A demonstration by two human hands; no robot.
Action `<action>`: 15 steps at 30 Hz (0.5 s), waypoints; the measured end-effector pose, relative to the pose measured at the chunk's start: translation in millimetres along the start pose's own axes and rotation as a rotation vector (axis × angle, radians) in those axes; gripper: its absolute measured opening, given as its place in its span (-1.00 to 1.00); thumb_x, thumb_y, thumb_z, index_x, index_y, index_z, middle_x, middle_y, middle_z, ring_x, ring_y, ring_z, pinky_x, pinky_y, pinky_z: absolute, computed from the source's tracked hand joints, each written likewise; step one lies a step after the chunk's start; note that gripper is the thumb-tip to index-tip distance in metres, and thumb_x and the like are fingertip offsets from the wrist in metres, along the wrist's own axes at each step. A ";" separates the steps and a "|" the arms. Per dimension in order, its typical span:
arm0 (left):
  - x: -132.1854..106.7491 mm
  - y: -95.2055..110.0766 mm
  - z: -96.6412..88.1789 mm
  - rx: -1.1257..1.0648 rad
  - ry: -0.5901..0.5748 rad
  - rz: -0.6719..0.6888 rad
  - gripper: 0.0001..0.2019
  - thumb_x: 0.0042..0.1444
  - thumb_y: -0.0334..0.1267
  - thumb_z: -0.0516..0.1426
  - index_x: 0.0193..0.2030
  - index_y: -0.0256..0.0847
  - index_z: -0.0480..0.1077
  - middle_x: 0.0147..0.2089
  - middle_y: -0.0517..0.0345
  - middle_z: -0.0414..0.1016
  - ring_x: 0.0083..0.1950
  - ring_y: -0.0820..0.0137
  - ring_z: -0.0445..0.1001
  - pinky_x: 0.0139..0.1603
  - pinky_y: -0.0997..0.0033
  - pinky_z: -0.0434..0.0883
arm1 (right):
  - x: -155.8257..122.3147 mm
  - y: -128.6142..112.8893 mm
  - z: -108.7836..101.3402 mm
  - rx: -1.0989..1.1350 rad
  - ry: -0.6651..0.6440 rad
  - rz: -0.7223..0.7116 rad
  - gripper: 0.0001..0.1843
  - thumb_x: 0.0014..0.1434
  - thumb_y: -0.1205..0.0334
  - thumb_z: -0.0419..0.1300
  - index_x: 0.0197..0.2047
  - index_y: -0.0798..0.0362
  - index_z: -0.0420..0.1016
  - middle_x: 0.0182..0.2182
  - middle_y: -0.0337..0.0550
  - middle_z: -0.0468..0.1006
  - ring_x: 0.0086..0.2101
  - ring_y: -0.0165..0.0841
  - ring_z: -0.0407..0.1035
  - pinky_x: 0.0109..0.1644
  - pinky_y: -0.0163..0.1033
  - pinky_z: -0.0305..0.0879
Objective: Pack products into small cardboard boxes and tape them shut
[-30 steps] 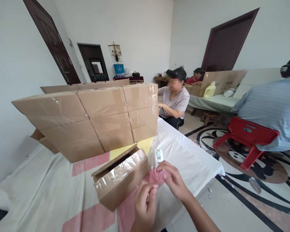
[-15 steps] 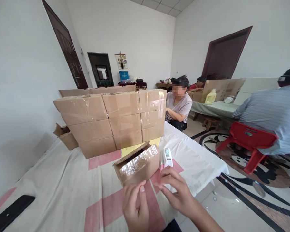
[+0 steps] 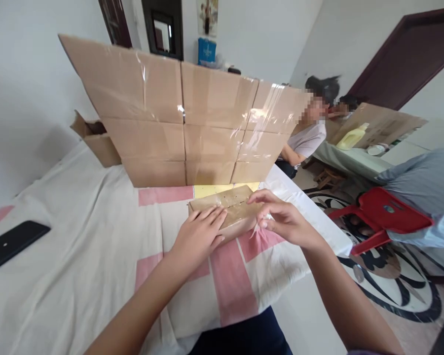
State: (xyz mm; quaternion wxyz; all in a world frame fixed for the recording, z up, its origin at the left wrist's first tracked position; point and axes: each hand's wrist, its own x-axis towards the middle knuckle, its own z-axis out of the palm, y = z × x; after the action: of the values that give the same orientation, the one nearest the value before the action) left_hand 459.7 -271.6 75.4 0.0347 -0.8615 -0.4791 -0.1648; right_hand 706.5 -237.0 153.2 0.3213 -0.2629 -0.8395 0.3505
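Note:
A small cardboard box [image 3: 240, 211] lies on the bed cloth in front of me, its top closed and crossed by shiny clear tape. My left hand [image 3: 203, 229] rests flat on the box's near left part, fingers stretched out together. At the box's right end is my right hand [image 3: 281, 219], fingers curved and apart; the index fingertip reaches the top edge. I see nothing held in it. A bit of something white shows behind those fingers, too covered to name.
Beyond the box stands a wall of stacked, taped cardboard boxes [image 3: 151, 138]. An open carton [image 3: 103, 148] sits to its left. A black phone-like slab [image 3: 17, 244] lies at far left. One person [image 3: 303, 140] is behind the stack; another sits on a red chair [image 3: 392, 212].
My view has tilted down. The box's gaping top is now closed. My left hand has gone from a pinch to lying flat on it, and my right hand has moved to its right end.

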 end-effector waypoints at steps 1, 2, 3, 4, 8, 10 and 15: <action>2.9 -2.0 -2.3 -0.011 -0.028 0.001 -0.50 0.33 -0.23 0.13 0.38 -0.24 0.26 0.42 -0.03 0.33 0.39 0.14 0.33 0.27 0.06 0.35 | 8.9 5.7 0.8 0.005 -0.032 0.015 -0.87 0.32 0.12 0.27 -0.26 -0.05 0.55 0.07 -0.08 0.42 0.16 -0.16 0.32 0.30 0.03 0.17; 7.1 -3.4 -5.5 -0.024 -0.055 -0.002 -0.50 0.32 -0.22 0.15 0.37 -0.23 0.27 0.38 -0.03 0.39 0.37 0.13 0.35 0.24 0.07 0.36 | 17.6 11.6 1.5 -0.001 -0.062 0.031 -0.86 0.32 0.11 0.26 -0.26 -0.05 0.55 0.09 -0.08 0.41 0.18 -0.15 0.30 0.32 0.04 0.14; 12.4 -4.7 -9.4 -0.038 -0.079 -0.008 -0.49 0.30 -0.21 0.16 0.36 -0.23 0.28 0.33 -0.03 0.45 0.33 0.11 0.38 0.20 0.07 0.38 | 25.6 17.4 1.8 -0.017 -0.087 0.048 -0.84 0.32 0.09 0.26 -0.26 -0.04 0.55 0.10 -0.07 0.41 0.19 -0.14 0.28 0.34 0.06 0.12; 18.3 -5.8 -13.6 -0.052 -0.096 -0.013 -0.48 0.29 -0.18 0.17 0.35 -0.23 0.29 0.27 -0.04 0.50 0.29 0.09 0.40 0.15 0.08 0.40 | 32.8 23.1 1.7 -0.035 -0.105 0.068 -0.81 0.33 0.06 0.25 -0.27 -0.04 0.54 0.10 -0.06 0.41 0.21 -0.13 0.27 0.35 0.08 0.10; 37.0 -10.7 -25.6 -0.109 -0.087 0.006 -0.56 0.22 -0.11 0.21 0.21 -0.19 0.42 0.12 0.00 0.55 0.17 0.06 0.42 0.07 0.05 0.39 | 51.0 40.4 -3.4 -0.026 -0.119 0.133 -0.67 0.37 -0.04 0.15 -0.32 -0.01 0.51 0.09 -0.05 0.40 0.22 -0.10 0.24 0.34 0.07 0.11; 39.3 -13.1 -25.7 -0.134 -0.087 0.010 -0.66 0.21 -0.14 0.21 0.10 -0.15 0.48 0.11 0.03 0.53 0.17 0.07 0.40 0.09 0.03 0.36 | 54.8 44.7 -5.8 0.010 -0.133 0.149 -0.63 0.40 -0.06 0.10 -0.31 -0.02 0.51 0.08 -0.05 0.41 0.24 -0.10 0.23 0.34 0.05 0.11; 32.0 -19.6 -16.5 -0.181 -0.062 0.047 -0.71 0.20 -0.12 0.21 0.04 -0.09 0.51 0.11 0.09 0.50 0.18 0.10 0.36 0.13 0.03 0.29 | 60.9 47.1 -4.1 0.024 -0.184 0.215 -0.64 0.36 -0.10 0.14 -0.30 -0.02 0.51 0.18 -0.07 0.37 0.27 -0.08 0.20 0.39 0.08 0.05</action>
State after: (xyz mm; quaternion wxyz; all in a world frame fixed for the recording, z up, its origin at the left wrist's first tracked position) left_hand 454.8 -238.5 99.2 -0.0541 -0.8767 -0.4428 -0.1799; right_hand 679.8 -165.7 141.4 0.2065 -0.3141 -0.8283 0.4154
